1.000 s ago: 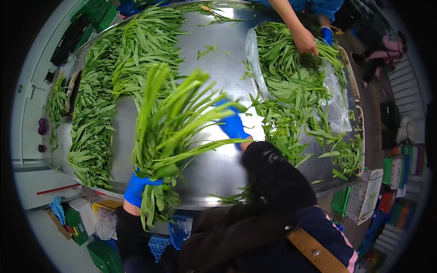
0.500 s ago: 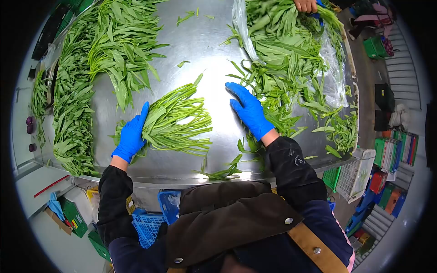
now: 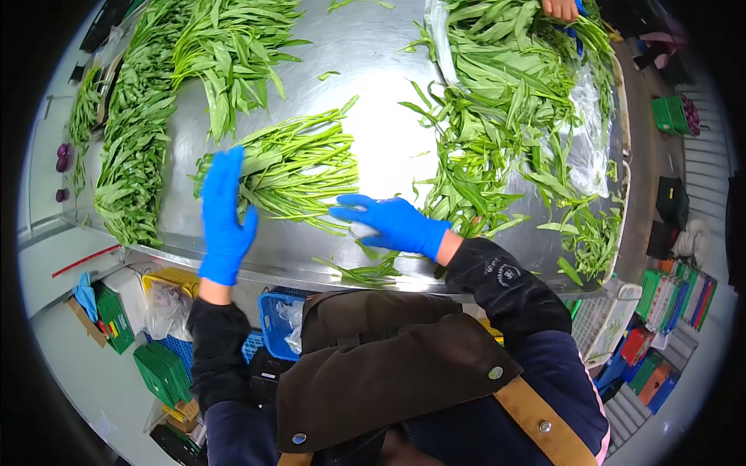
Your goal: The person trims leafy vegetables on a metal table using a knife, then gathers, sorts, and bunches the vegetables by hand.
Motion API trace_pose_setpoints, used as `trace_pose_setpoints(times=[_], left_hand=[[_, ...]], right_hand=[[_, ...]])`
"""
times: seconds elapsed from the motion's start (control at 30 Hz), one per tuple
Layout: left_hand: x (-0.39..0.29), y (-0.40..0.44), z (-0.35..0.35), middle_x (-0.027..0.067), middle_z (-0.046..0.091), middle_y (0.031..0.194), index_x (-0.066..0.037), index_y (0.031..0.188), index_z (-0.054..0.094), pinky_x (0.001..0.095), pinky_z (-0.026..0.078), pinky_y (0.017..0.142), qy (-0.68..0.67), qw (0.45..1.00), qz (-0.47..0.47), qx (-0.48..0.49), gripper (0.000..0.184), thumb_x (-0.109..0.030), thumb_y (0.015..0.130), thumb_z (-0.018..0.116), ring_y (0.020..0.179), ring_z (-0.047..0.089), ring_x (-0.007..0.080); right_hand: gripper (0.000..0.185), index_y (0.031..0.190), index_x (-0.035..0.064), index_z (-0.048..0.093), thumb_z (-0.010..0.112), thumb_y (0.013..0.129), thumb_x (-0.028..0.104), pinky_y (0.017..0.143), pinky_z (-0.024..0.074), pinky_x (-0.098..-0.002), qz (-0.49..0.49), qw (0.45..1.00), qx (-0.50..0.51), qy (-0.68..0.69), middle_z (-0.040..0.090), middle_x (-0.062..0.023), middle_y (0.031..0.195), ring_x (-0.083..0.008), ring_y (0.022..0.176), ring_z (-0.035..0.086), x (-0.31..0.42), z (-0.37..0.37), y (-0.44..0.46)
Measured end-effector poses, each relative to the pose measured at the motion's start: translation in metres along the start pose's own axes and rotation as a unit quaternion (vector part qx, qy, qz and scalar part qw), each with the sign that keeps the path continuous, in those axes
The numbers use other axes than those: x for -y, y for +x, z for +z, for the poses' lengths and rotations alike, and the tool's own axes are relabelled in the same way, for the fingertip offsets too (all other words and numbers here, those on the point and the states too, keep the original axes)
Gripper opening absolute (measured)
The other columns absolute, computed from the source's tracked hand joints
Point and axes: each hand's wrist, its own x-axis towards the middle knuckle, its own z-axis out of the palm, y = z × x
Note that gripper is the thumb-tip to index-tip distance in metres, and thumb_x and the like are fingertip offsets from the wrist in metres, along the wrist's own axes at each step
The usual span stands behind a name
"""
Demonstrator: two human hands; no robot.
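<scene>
A bunch of long-stemmed leafy greens (image 3: 303, 159), like water spinach, lies on the metal table with its cut stem ends toward the right. At its leafy end is my left hand (image 3: 226, 213) in a blue glove, fingers straight and thumb apart, gripping nothing. My right hand (image 3: 396, 223), also gloved in blue, reaches over the lower stem ends with fingers stretched out; whether it touches them I cannot tell. Just below lie a few loose sprigs (image 3: 365, 270). To the right spreads a large loose heap of the same greens (image 3: 497, 124).
Rows of greens (image 3: 136, 163) line the table's left side, with another pile (image 3: 233, 46) beside them. Clear plastic (image 3: 587, 140) lies on the right heap. Another person's hand (image 3: 561, 9) is at the top right. Crates, including a blue one (image 3: 272, 318), stand below the table edge.
My left hand has let go of the bunch and straightened its fingers. My right hand has moved left and down, from beside the heap to the stem ends. The camera view has shifted slightly.
</scene>
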Motion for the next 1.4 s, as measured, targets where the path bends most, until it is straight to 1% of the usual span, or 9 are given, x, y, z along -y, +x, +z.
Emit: trace_pose_setpoints(times=[0.33,0.53,0.6,0.73,1.0,1.1,1.2,1.27,1.4], left_hand=[[0.013,-0.014,0.106,0.0083,0.024,0.152,-0.026,0.147,0.028,0.0516,0.007,0.112,0.188,0.977,-0.076,0.071,0.072,-0.034,0.083,0.060,0.141,0.016,0.0302],[0.017,-0.015,0.108,0.0083,0.023,0.152,-0.026,0.147,0.028,0.0525,0.006,0.112,0.162,0.980,-0.082,0.084,0.072,-0.034,0.082,0.060,0.141,0.015,0.0321],[0.017,-0.015,0.108,0.0086,0.023,0.152,-0.025,0.147,0.029,0.0528,0.006,0.112,0.160,0.979,-0.087,0.086,0.072,-0.034,0.082,0.060,0.141,0.015,0.0324],[0.015,-0.013,0.103,0.0091,0.023,0.152,-0.025,0.146,0.030,0.0529,0.007,0.112,0.156,0.979,-0.092,0.089,0.072,-0.033,0.082,0.061,0.141,0.016,0.0327],[-0.022,-0.026,0.057,0.0179,0.023,0.150,-0.009,0.146,0.029,0.0508,0.009,0.113,0.074,0.992,-0.096,0.028,0.074,-0.029,0.081,0.061,0.140,0.017,0.0379],[-0.055,-0.056,0.052,0.0169,0.030,0.147,-0.004,0.143,0.032,0.0487,0.013,0.113,-0.081,0.980,-0.154,-0.097,0.072,-0.024,0.082,0.062,0.138,0.023,0.0363],[-0.075,-0.092,0.073,0.0142,0.040,0.142,0.001,0.139,0.036,0.0419,0.024,0.111,-0.398,0.809,-0.376,-0.215,0.063,-0.017,0.084,0.061,0.133,0.035,0.0317],[-0.072,-0.112,0.088,0.0152,0.048,0.134,0.000,0.134,0.042,0.0387,0.033,0.107,-0.642,0.451,-0.570,-0.243,0.049,-0.011,0.089,0.053,0.125,0.046,0.0289],[-0.065,-0.119,0.120,0.0148,0.054,0.127,0.002,0.130,0.045,0.0362,0.042,0.099,-0.700,0.442,-0.514,-0.227,0.043,-0.011,0.090,0.051,0.117,0.053,0.0289]], right_hand=[[0.026,0.110,0.0138,0.063,0.058,0.086,0.023,0.067,0.0514,-0.0370,-0.225,0.973,-0.045,0.034,0.065,-0.0121,0.090,-0.0308,0.078,0.063,-0.029,0.040,0.021],[0.022,0.080,0.0126,0.070,0.069,0.073,0.034,0.069,0.0504,-0.0416,0.028,0.933,0.350,-0.083,0.067,-0.0085,0.091,-0.0313,0.078,0.063,-0.051,-0.053,0.019],[0.023,0.095,0.0113,0.069,0.066,0.074,0.019,0.071,0.0504,-0.0423,0.194,0.961,0.178,-0.078,0.066,-0.0135,0.086,-0.0338,0.080,0.064,-0.040,-0.095,0.057],[0.043,0.118,0.0170,0.055,0.063,0.076,0.014,0.071,0.0502,-0.0439,0.050,0.943,-0.282,-0.168,0.063,-0.0126,0.097,-0.0346,0.078,0.063,-0.094,-0.078,0.123],[0.023,0.101,0.0117,0.063,0.063,0.081,0.023,0.077,0.0499,-0.0432,0.375,0.860,0.035,-0.343,0.063,-0.0170,0.102,-0.0346,0.089,0.063,-0.125,-0.153,0.090],[0.044,0.121,0.0140,0.055,0.065,0.080,0.022,0.079,0.0506,-0.0418,0.197,0.919,-0.160,-0.303,0.061,-0.0138,0.112,-0.0345,0.091,0.063,-0.102,-0.152,0.085],[0.035,0.118,0.0121,0.056,0.061,0.086,0.024,0.079,0.0506,-0.0387,0.139,0.971,-0.173,0.087,0.060,-0.0137,0.113,-0.0333,0.088,0.063,-0.045,-0.120,0.132],[0.042,0.125,0.0121,0.054,0.059,0.088,0.031,0.091,0.0453,-0.0396,0.001,0.982,-0.177,0.071,0.056,-0.0163,0.118,-0.0323,0.105,0.057,-0.051,-0.089,0.169],[0.046,0.121,0.0103,0.055,0.055,0.088,0.043,0.085,0.0465,-0.0436,0.013,0.982,-0.183,-0.053,0.059,-0.0174,0.110,-0.0343,0.100,0.058,-0.052,-0.060,0.205]])
